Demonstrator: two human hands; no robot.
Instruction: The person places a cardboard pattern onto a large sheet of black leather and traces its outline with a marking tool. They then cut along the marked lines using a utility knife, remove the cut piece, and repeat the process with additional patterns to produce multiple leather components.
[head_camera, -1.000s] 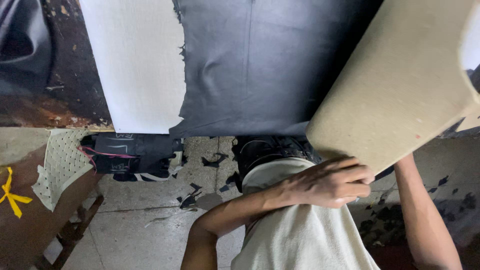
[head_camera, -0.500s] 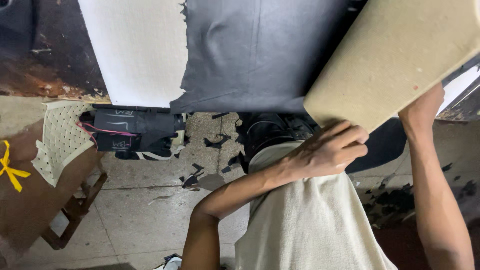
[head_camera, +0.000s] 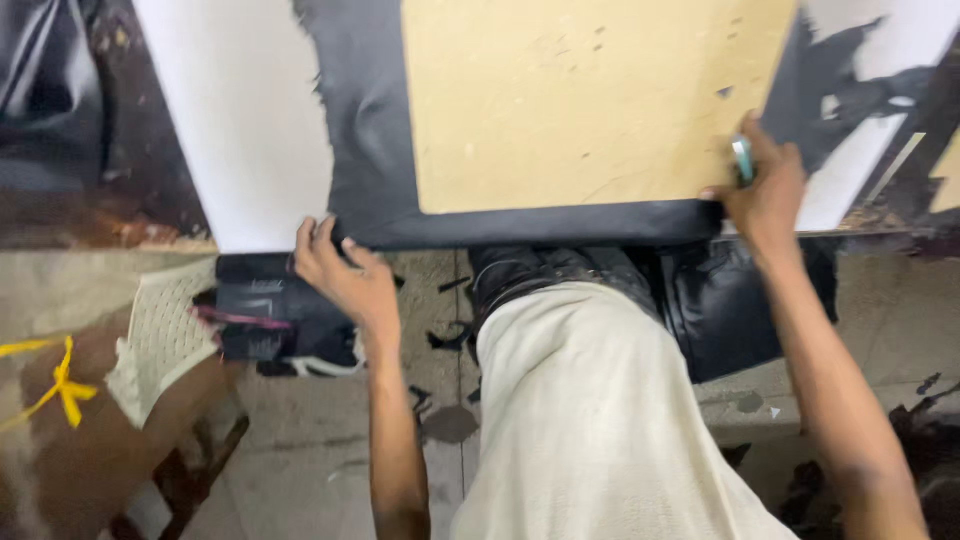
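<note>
The tan board (head_camera: 590, 100), held tilted above the worktop (head_camera: 240, 130) half a second ago, now lies flat on the dark leather sheet (head_camera: 365, 150), its long axis running left to right; the left hand (head_camera: 345, 275) has left the board and pinches the leather's near edge, fingers closed; the right hand (head_camera: 765, 185) presses the board's right corner, fingers curled round a small pale-blue tool (head_camera: 742, 160); below, a dark box (head_camera: 265, 320) sits on the floor.

Your right hand (head_camera: 765, 190) is covering most of a small teal object (head_camera: 742, 158), too hidden to identify. Above both hands, the tan board (head_camera: 590, 100) is running off the top edge.
</note>
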